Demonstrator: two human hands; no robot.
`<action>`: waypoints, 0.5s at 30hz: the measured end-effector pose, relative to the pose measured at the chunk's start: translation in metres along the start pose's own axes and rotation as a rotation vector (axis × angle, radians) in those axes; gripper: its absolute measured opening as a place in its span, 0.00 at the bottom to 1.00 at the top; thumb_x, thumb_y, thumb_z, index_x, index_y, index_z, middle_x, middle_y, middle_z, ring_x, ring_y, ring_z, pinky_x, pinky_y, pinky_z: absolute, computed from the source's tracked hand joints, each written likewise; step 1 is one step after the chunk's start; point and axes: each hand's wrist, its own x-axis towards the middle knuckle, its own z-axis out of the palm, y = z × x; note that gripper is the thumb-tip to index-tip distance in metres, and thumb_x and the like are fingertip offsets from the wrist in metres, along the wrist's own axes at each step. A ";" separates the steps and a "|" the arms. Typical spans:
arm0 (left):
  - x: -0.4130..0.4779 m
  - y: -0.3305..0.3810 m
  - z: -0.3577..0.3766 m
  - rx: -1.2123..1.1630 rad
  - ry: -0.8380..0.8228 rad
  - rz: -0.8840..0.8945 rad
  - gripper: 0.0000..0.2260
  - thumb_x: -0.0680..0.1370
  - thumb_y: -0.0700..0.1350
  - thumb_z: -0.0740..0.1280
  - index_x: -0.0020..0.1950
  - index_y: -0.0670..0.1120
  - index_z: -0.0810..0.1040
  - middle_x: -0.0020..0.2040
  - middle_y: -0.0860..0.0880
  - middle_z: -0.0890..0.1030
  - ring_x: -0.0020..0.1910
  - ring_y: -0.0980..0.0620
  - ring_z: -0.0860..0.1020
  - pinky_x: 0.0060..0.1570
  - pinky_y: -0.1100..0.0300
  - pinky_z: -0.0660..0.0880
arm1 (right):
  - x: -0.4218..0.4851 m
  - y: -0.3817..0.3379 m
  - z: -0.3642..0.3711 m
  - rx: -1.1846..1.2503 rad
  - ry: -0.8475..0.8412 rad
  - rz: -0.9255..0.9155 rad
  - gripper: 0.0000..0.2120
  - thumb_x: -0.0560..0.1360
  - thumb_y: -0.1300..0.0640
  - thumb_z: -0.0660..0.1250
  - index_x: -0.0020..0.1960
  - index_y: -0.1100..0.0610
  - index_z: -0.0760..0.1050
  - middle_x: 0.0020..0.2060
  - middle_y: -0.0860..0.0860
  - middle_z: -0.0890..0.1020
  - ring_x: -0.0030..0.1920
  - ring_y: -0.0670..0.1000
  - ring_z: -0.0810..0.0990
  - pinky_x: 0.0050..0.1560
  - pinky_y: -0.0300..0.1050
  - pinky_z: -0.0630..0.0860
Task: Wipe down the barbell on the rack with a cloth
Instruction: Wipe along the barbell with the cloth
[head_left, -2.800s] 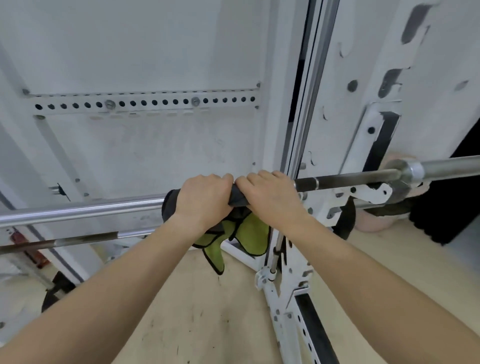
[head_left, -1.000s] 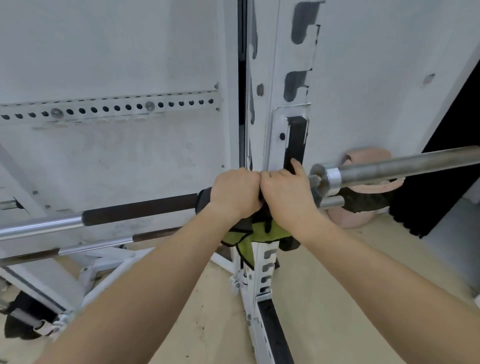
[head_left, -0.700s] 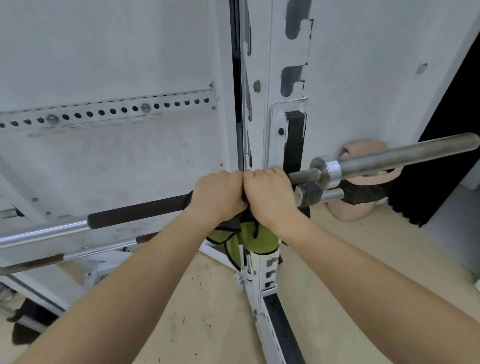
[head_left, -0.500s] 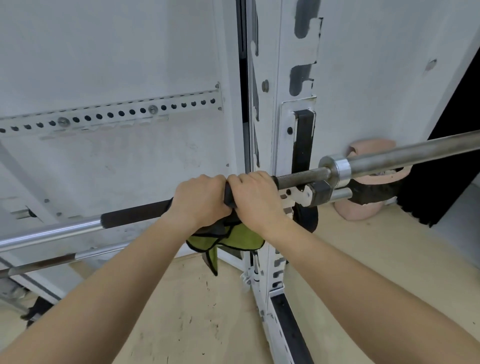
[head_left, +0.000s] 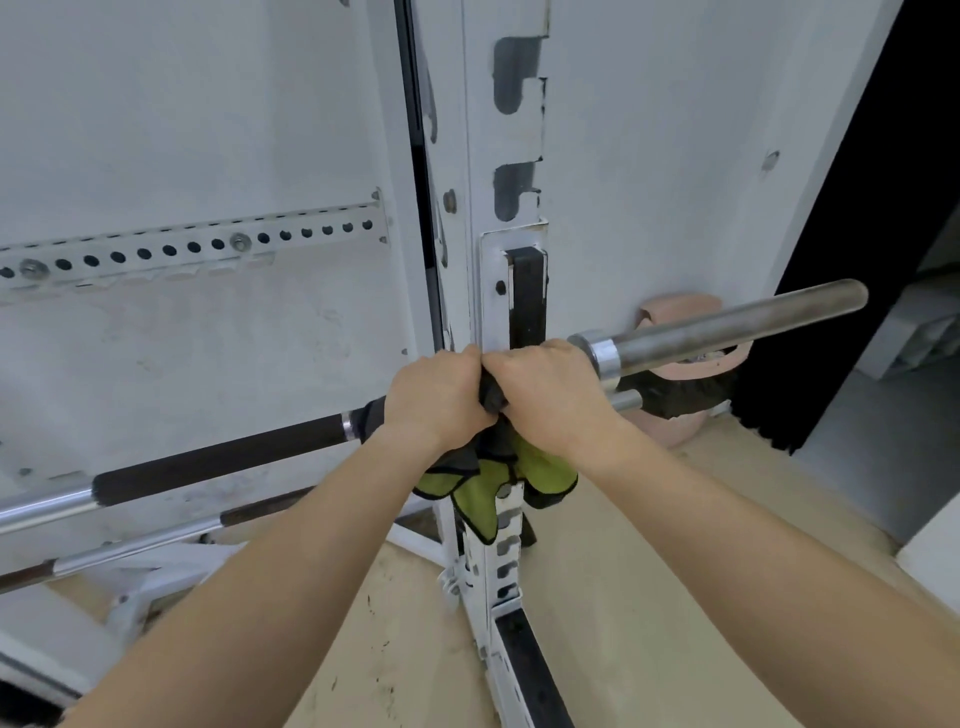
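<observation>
The barbell (head_left: 223, 457) lies across the white rack upright (head_left: 511, 291), with a dark shaft on the left and a grey metal sleeve (head_left: 727, 327) sticking out to the right. A black and lime-green cloth (head_left: 493, 478) is wrapped round the shaft and hangs below it. My left hand (head_left: 434, 400) and my right hand (head_left: 550, 395) sit side by side, both gripping the cloth round the bar. My right hand is against the shiny collar (head_left: 602, 353) of the sleeve. The bar under my hands is hidden.
A second, thinner bar (head_left: 156, 540) runs lower on the left. A perforated white strip (head_left: 197, 249) is fixed to the wall panel. A pink object with a dark band (head_left: 680, 384) sits on the beige floor behind the sleeve. A black curtain (head_left: 852, 260) hangs at the right.
My two hands have slid the cloth to the right along the bar, from short of the upright up to the collar. The view has shifted right with them.
</observation>
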 end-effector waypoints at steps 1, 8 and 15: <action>0.000 0.001 0.000 -0.002 0.006 -0.008 0.15 0.74 0.56 0.67 0.52 0.47 0.71 0.38 0.50 0.74 0.35 0.46 0.74 0.33 0.54 0.70 | -0.001 0.000 0.002 0.045 0.016 0.008 0.09 0.73 0.61 0.67 0.51 0.51 0.75 0.41 0.47 0.83 0.41 0.53 0.82 0.43 0.46 0.65; -0.010 0.000 -0.018 -0.160 0.067 0.044 0.10 0.76 0.52 0.68 0.54 0.49 0.77 0.39 0.51 0.77 0.38 0.48 0.76 0.34 0.57 0.69 | -0.013 0.013 -0.003 0.524 0.050 0.206 0.12 0.73 0.55 0.67 0.55 0.43 0.79 0.41 0.46 0.84 0.43 0.51 0.81 0.43 0.48 0.78; 0.032 0.077 -0.064 -0.586 0.338 -0.037 0.09 0.73 0.43 0.65 0.49 0.53 0.80 0.40 0.53 0.82 0.41 0.51 0.78 0.39 0.57 0.74 | -0.018 0.073 -0.042 1.025 0.426 0.545 0.11 0.69 0.59 0.67 0.45 0.45 0.82 0.40 0.41 0.85 0.45 0.46 0.83 0.46 0.54 0.80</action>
